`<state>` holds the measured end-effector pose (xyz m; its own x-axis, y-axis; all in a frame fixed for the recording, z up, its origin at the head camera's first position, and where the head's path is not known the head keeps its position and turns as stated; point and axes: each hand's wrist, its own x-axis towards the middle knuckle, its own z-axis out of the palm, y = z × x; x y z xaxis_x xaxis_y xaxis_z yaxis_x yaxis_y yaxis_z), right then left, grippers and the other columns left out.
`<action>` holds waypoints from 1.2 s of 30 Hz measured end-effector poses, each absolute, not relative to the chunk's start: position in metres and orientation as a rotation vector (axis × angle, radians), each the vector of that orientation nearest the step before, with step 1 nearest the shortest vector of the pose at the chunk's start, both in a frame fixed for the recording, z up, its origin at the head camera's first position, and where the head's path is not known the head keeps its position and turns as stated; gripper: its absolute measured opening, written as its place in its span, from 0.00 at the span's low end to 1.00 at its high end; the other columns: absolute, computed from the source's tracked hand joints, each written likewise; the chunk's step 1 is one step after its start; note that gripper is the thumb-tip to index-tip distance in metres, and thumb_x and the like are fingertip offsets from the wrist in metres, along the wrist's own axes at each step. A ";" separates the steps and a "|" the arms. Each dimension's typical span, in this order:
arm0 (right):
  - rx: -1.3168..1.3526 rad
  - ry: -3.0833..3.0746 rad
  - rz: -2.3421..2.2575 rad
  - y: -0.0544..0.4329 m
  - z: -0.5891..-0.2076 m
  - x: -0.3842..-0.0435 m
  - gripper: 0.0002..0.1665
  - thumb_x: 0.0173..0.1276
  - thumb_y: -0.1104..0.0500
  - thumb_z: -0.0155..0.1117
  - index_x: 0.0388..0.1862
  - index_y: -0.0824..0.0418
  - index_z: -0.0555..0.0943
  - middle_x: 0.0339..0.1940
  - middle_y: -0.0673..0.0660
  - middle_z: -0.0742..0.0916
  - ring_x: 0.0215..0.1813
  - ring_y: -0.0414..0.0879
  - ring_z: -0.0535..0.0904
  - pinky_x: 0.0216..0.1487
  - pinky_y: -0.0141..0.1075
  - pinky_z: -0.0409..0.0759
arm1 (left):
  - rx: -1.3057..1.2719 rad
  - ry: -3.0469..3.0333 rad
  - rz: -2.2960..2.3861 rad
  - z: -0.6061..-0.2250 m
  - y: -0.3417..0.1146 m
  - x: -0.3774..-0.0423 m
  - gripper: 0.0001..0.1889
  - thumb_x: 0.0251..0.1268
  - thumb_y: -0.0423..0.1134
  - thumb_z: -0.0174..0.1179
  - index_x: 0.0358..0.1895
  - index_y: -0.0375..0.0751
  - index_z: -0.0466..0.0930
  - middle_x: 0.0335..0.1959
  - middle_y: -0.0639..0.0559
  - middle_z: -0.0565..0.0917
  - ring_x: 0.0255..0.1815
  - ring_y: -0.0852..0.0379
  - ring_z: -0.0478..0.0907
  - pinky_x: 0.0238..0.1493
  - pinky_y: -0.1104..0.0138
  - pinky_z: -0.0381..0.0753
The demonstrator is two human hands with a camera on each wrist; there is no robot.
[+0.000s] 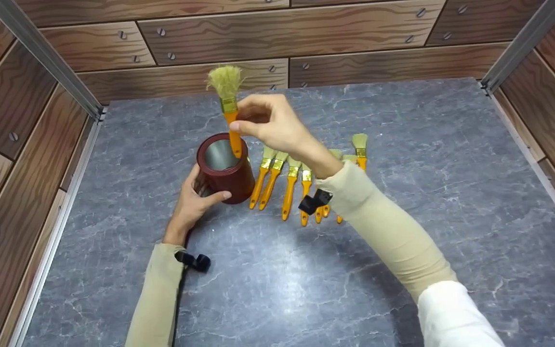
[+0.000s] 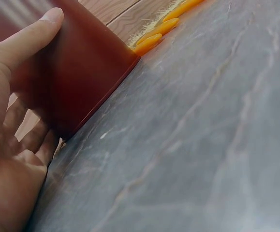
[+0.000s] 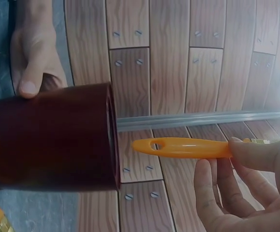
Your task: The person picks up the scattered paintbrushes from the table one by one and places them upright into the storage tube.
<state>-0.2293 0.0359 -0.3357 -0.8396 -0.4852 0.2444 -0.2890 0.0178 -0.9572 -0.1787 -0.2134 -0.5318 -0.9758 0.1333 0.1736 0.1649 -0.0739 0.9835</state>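
Left hand (image 1: 193, 205) grips a red can (image 1: 233, 185), seemingly to steady it; at its two o'clock, the right hand (image 1: 277, 125) pinches a brush (image 1: 230, 107) bristles-up, handle tip above the opening. Other brushes (image 1: 290, 188) lie at three o'clock.

"How does the left arm (image 1: 154, 296) lie?"

"It reaches up from the bottom of the head view, sleeved to the wrist (image 1: 176, 236). The left hand (image 1: 191, 205) grips, thumb (image 2: 33, 38) spread well apart from curved fingers (image 2: 36, 137)."

"And the right arm (image 1: 388, 231)?"

"Slanting in from the lower right, reaching farther forward. The right hand (image 1: 280, 125) points left, holding in a pinch."

"Its fingers (image 3: 205, 183)?"

"Bent beneath the thumb in the right wrist view, their tips near it."
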 end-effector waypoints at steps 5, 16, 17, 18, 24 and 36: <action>-0.872 2.186 -1.876 0.025 -0.345 -0.230 0.12 0.71 0.64 0.75 0.52 0.63 0.90 0.45 0.59 0.93 0.45 0.49 0.90 0.51 0.40 0.89 | -0.352 -2.106 -2.274 -0.532 -0.213 -0.179 0.53 0.59 0.26 0.79 0.85 0.56 0.61 0.77 0.48 0.75 0.78 0.48 0.72 0.77 0.61 0.75; -0.902 2.259 -1.789 0.015 -0.372 -0.236 0.12 0.71 0.66 0.75 0.52 0.65 0.90 0.44 0.61 0.93 0.41 0.48 0.90 0.46 0.36 0.88 | -0.337 -2.124 -2.274 -0.530 -0.213 -0.177 0.51 0.59 0.28 0.79 0.84 0.57 0.63 0.75 0.49 0.77 0.77 0.49 0.73 0.78 0.58 0.74; -0.897 2.262 -1.785 0.015 -0.373 -0.236 0.12 0.71 0.66 0.75 0.52 0.65 0.90 0.45 0.61 0.93 0.41 0.48 0.89 0.46 0.36 0.88 | -0.338 -2.127 -2.268 -0.530 -0.213 -0.177 0.51 0.59 0.28 0.79 0.83 0.57 0.63 0.76 0.49 0.77 0.78 0.49 0.73 0.78 0.58 0.74; -0.897 2.264 -1.783 0.014 -0.374 -0.236 0.12 0.71 0.66 0.75 0.52 0.66 0.90 0.45 0.61 0.93 0.42 0.48 0.89 0.46 0.36 0.88 | -0.339 -2.133 -2.261 -0.530 -0.213 -0.177 0.51 0.59 0.28 0.79 0.83 0.58 0.63 0.76 0.50 0.77 0.78 0.50 0.72 0.78 0.58 0.74; -0.888 2.244 -1.793 0.012 -0.377 -0.238 0.11 0.70 0.68 0.74 0.50 0.69 0.88 0.46 0.63 0.92 0.45 0.51 0.90 0.51 0.37 0.88 | -0.341 -2.137 -2.251 -0.530 -0.214 -0.178 0.53 0.59 0.27 0.79 0.85 0.58 0.61 0.77 0.50 0.75 0.79 0.51 0.71 0.80 0.57 0.71; -0.863 2.240 -1.765 0.021 -0.376 -0.235 0.14 0.74 0.66 0.72 0.56 0.70 0.87 0.50 0.61 0.92 0.47 0.51 0.90 0.53 0.39 0.89 | -0.339 -2.129 -2.269 -0.531 -0.214 -0.178 0.52 0.60 0.27 0.78 0.85 0.57 0.61 0.78 0.53 0.74 0.81 0.53 0.69 0.81 0.59 0.70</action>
